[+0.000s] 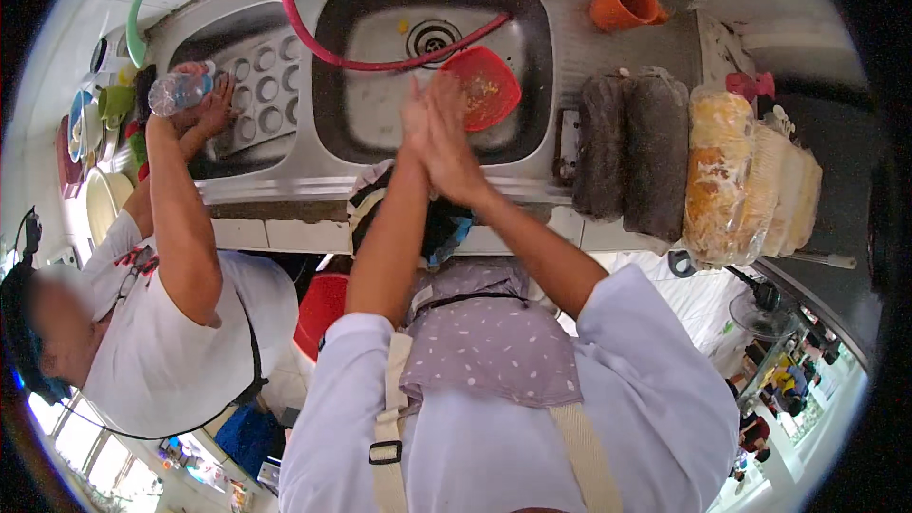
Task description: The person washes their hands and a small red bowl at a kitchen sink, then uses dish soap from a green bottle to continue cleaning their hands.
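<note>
Over the right-hand sink basin [366, 119], my left hand [415, 121] and my right hand [450, 154] are pressed palm to palm. Their fingers are stretched out, slightly smeared by motion, and I see nothing held between them. Just beyond my right fingers, a red plastic bowl [494, 95] with small yellowish bits inside rests in the basin. A pinkish-red hose [356, 65] curves down into the basin and ends near its far right corner. The round drain [433, 41] lies behind the hose, with a yellow scrap [403, 27] beside it.
To my left a co-worker [180, 323] handles a clear plastic bottle [177, 93] over a muffin tray [263, 85] in the other basin. An orange cup [622, 3], two dark wrapped blocks [655, 147] and bagged bread [719, 171] stand right. A dark cloth [442, 228] hangs at the front edge.
</note>
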Tool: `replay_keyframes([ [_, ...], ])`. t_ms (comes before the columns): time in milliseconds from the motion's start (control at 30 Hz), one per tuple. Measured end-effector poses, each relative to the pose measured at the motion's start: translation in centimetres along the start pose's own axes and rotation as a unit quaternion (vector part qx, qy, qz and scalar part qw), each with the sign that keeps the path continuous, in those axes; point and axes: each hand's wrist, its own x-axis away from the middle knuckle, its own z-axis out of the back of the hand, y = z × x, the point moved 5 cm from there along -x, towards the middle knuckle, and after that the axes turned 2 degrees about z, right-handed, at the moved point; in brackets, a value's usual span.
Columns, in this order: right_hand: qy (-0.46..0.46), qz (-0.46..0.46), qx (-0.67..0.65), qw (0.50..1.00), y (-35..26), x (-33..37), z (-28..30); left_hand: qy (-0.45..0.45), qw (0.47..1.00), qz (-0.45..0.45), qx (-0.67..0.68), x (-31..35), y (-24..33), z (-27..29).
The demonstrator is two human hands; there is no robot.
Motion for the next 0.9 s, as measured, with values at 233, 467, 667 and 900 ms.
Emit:
replay_keyframes([
  [233, -0.013, -0.374, -0.18, 0.91, 18.2, -0.3, -1.8, 0.388, 0.896, -0.063, -0.209, -0.1, -5.3, -1.5],
  [467, -0.078, -0.398, 0.121, 0.906, 19.8, -3.2, -3.0, 0.587, 0.755, -0.104, -0.274, 5.5, 0.1, 1.8],
  [667, 0.012, -0.47, -0.644, 0.604, 17.8, 0.4, -7.4, 0.625, 0.709, -0.117, -0.304, 5.3, 2.2, 4.2],
  [900, -0.124, -0.318, -0.36, 0.868, 7.7, -0.5, -3.5, 0.563, 0.803, -0.11, -0.161, 5.6, 3.8, 9.1],
])
